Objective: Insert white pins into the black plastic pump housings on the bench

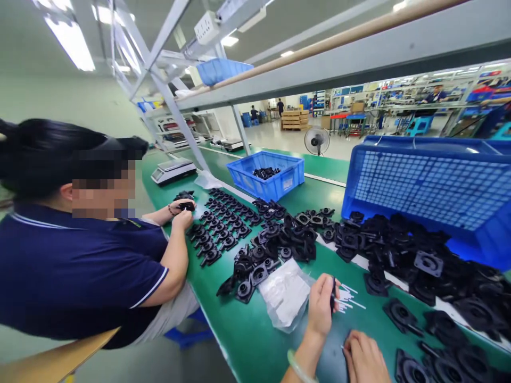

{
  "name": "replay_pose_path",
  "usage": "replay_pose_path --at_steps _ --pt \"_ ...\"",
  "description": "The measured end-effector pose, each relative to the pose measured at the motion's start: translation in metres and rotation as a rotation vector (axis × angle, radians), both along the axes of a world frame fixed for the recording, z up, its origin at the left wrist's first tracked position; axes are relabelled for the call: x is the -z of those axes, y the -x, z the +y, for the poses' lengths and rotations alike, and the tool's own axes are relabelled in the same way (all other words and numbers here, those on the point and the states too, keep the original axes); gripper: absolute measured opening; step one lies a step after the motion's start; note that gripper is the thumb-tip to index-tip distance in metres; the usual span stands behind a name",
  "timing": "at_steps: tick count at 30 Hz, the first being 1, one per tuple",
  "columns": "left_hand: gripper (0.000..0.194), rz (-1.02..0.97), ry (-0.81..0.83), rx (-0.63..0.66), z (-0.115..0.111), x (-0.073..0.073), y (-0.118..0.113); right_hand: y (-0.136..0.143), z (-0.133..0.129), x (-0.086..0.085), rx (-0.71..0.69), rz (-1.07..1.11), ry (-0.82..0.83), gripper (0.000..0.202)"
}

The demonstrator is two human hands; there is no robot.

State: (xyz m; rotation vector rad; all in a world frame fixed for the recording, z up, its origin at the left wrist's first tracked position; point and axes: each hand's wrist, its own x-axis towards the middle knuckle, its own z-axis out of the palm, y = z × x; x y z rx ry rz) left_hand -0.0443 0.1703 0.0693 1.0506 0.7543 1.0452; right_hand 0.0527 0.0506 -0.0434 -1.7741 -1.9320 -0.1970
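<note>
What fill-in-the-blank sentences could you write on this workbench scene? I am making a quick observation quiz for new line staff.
1. The bench top is ___ in colour.
2. The left hand holds a thin ___ part upright.
3. The small basket holding black parts is ___.
4. The clear bag lies to the ___ of the left hand.

Missing words: green; black; blue; left

no writing here is clear enough to read.
</note>
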Motion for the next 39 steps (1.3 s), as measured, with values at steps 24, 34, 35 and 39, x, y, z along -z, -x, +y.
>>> replay_pose_path --at_steps 24,34,35,39 --pt "0.080 0.274 -0.104 0.391 -0.025 0.005 -0.011 -0.018 -0.002 -0.109 0.386 0.845 0.202 0.062" --pt "0.037 0.441 -0.211 0.011 0.011 0.015 0.004 0.005 -0.043 -0.094 0.149 0.861 0.348 0.042" --pt "0.031 0.479 -0.254 0.016 0.009 0.015 0.003 0.007 -0.045 -0.082 0.142 0.852 0.387 0.044" --pt "0.018 0.616 -0.480 0.044 -0.009 0.016 -0.008 0.001 -0.051 -0.053 0.098 0.722 0.319 0.044"
